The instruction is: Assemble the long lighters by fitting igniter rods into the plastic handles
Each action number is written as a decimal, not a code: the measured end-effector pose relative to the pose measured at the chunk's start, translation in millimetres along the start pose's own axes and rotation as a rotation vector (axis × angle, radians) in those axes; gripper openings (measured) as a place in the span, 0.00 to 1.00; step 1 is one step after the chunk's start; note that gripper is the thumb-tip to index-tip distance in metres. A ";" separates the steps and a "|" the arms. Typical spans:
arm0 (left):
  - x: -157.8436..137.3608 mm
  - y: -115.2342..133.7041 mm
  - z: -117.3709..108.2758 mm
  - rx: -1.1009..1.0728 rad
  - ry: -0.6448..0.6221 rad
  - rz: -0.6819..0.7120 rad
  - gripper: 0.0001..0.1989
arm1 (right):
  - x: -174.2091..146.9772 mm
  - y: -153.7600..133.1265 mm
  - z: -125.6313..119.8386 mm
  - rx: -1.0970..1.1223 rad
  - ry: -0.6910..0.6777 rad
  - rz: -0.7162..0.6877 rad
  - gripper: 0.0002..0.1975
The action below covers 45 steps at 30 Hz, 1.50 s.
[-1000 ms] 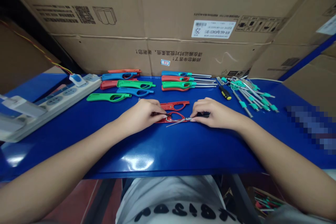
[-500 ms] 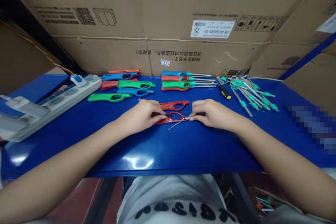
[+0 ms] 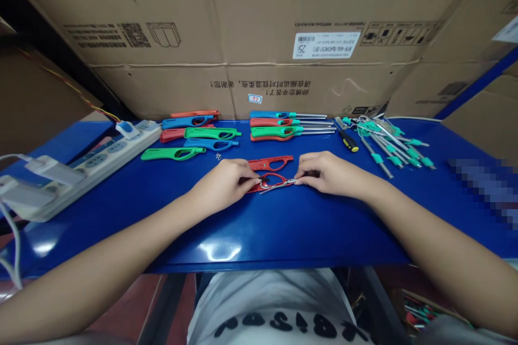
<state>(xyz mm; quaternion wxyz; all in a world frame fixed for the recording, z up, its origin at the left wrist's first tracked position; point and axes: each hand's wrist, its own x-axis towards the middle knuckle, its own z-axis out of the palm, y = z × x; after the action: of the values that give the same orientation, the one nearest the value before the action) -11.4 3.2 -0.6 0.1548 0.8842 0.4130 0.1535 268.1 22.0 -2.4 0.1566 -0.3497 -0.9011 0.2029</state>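
Note:
My left hand (image 3: 231,179) is closed in a pinch on a small dark part with thin wires, over the left end of a red lighter shell half (image 3: 275,176). My right hand (image 3: 320,170) pinches a small metal nozzle piece at the right tip of that shell. Between the hands, a thin metal tube (image 3: 272,190) slants along the shell's near side. Another red shell half (image 3: 279,163) lies just behind, partly covered by my left hand. Fingers hide most of both pinched parts.
Coloured lighter shells (image 3: 212,133) lie back left. Long-nosed lighters (image 3: 275,132) are stacked at back centre. A screwdriver (image 3: 348,141) and several metal tubes with green pieces (image 3: 390,145) lie back right. A power strip (image 3: 101,159) stands left; a cardboard box (image 3: 226,81) rises behind.
The thin metal tube has swung up closer to the red shell half. My left hand has shifted slightly right, still pinching. The view has tilted a little.

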 end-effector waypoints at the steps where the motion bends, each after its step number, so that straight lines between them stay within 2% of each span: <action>1: -0.8 1.6 -0.3 0.020 -0.011 -0.006 0.09 | -0.1 0.0 -0.2 0.002 -0.002 0.002 0.04; 14: -7.3 22.6 -3.8 0.487 -0.115 0.019 0.13 | 0.2 -0.4 -0.3 0.005 -0.014 0.003 0.04; 20: -10.4 31.6 0.4 0.623 -0.172 0.010 0.14 | 0.7 0.0 0.8 0.028 -0.022 0.003 0.04; 25: -22.8 36.3 5.4 0.674 -0.111 0.093 0.16 | 0.7 0.3 1.0 0.050 -0.020 0.010 0.04; 29: -23.6 29.0 5.1 0.595 -0.089 0.089 0.15 | -1.8 -1.1 -2.9 0.047 -0.028 -0.018 0.05; 33: -16.8 19.2 8.0 0.295 -0.080 0.042 0.15 | -4.0 -5.0 -2.3 0.040 0.014 -0.067 0.11; 37: -13.6 16.5 15.6 0.093 -0.006 0.078 0.15 | -0.2 -8.2 11.6 -0.018 0.090 -0.079 0.08; 41: -12.6 15.6 23.3 -0.006 0.076 0.143 0.15 | 3.5 -8.4 24.9 -0.022 0.136 -0.093 0.08; 45: -11.8 13.8 27.1 -0.034 0.107 0.174 0.14 | 3.5 -7.1 27.9 -0.018 0.154 -0.101 0.07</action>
<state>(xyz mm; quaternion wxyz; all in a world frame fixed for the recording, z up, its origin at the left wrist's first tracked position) 1.6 -18.5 -21.3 0.1336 0.9046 0.3397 0.2201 249.8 12.5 -22.9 0.2323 -0.3196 -0.9047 0.1593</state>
